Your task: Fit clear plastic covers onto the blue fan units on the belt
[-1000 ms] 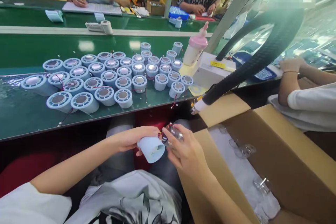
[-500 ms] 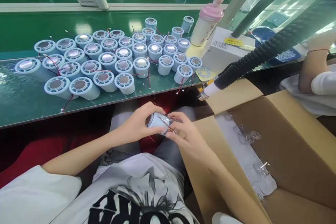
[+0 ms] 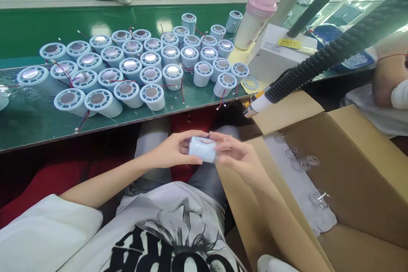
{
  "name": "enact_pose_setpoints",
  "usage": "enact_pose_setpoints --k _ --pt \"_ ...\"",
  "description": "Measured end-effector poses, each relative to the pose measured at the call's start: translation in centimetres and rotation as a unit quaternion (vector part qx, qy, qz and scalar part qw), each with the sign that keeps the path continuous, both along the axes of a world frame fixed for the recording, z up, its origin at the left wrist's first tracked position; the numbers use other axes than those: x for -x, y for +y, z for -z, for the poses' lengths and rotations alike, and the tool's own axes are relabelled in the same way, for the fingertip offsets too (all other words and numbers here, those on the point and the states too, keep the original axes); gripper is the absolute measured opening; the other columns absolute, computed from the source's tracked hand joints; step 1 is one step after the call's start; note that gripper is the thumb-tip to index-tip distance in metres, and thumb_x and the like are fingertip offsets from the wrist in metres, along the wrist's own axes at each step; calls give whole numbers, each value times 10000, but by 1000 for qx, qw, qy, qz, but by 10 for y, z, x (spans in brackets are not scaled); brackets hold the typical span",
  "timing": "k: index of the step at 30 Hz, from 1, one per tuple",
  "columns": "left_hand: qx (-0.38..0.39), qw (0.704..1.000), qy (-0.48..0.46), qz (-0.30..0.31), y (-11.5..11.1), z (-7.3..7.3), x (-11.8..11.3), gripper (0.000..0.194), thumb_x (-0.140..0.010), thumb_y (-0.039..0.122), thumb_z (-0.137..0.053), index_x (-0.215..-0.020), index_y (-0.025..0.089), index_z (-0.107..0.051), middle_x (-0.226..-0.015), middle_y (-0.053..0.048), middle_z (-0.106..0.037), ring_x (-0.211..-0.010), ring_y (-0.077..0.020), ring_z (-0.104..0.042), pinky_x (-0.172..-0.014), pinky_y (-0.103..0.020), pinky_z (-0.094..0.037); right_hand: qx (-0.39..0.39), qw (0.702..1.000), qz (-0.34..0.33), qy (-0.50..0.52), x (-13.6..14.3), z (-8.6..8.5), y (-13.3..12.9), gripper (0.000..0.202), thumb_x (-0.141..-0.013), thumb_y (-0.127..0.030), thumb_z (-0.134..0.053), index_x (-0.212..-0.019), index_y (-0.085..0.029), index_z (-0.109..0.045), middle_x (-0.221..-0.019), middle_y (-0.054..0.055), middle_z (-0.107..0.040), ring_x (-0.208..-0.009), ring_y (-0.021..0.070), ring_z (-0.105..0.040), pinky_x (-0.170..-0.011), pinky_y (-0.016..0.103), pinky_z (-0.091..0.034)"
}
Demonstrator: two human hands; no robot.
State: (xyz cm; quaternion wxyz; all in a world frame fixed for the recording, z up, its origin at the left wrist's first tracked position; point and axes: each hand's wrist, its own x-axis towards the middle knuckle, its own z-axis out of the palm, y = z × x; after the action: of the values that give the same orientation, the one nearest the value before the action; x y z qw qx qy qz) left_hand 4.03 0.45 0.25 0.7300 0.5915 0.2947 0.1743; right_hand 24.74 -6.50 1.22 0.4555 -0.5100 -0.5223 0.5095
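A light-blue cylindrical battery pack lies sideways between my hands, above my lap. Its thin wires show along the upper side, and a clear film seems to wrap it. My left hand grips the left end, thumb below and fingers above and behind. Around the right end close the fingers of my right hand, slightly blurred; their exact contact is partly hidden. On the green bench beyond stand several similar battery packs with ringed tops, many trailing red and black wires with small white plugs.
An open cardboard box with clear plastic pieces stands at my right. A black ribbed hose slants above it. A pink-lidded bottle and a white device stand on the bench. Another person's arm is at far right.
The battery pack has turned more level and shifted slightly right, its side now facing me. My right fingers have moved along its right end. The camera view has shifted slightly.
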Motion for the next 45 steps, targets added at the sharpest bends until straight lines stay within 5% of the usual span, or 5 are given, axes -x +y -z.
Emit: enact_pose_setpoints --k 4,9,16,24,45 --pt "62 998 -15 -24 -3 -5 3 584 -720 285 -744 -1256 236 -516 -1254 -90 -576 -911 -176 -632 -734 -308 -563 -156 965 -45 -204 -2 0 -9 372 -735 -179 -734 -1092 -260 -663 -1326 90 -569 -1216 248 -538 -1035 418 -433" --pt "14 999 -12 33 -2 -11 10 663 -689 266 -775 -1297 283 -512 -1293 -75 -564 -1027 -199 -613 -807 -279 -533 -173 961 -64 -208 -5 -1 -15 427 -730 -251 -759 -1121 -244 -589 -1252 92 -619 -1153 242 -589 -972 370 -499" --pt "-57 997 -19 54 -3 -17 13 741 -666 213 -790 -1337 280 -482 -1366 -86 -528 -1176 -244 -565 -980 -361 -472 -89 988 -64 -110 -4 -5 -17 465 -714 -294 -775 -1128 -241 -569 -1151 73 -663 -1094 244 -623 -912 366 -551" --pt "-142 988 -20 54 -6 -18 15 724 -675 218 -782 -1336 283 -491 -1353 -91 -542 -1190 -241 -557 -984 -346 -463 19 998 -60 -9 0 -10 -18 399 -737 -316 -752 -1087 -249 -572 -1047 39 -663 -949 191 -651 -803 309 -571" --pt "-203 976 -30 75 -4 -16 18 725 -697 211 -764 -1355 283 -468 -1397 -90 -494 -1285 -260 -464 -1038 -366 -431 237 954 -34 178 12 -2 -13 443 -741 -586 -625 -903 -194 -498 -642 -13 -646 -524 132 -636 -468 227 -526"
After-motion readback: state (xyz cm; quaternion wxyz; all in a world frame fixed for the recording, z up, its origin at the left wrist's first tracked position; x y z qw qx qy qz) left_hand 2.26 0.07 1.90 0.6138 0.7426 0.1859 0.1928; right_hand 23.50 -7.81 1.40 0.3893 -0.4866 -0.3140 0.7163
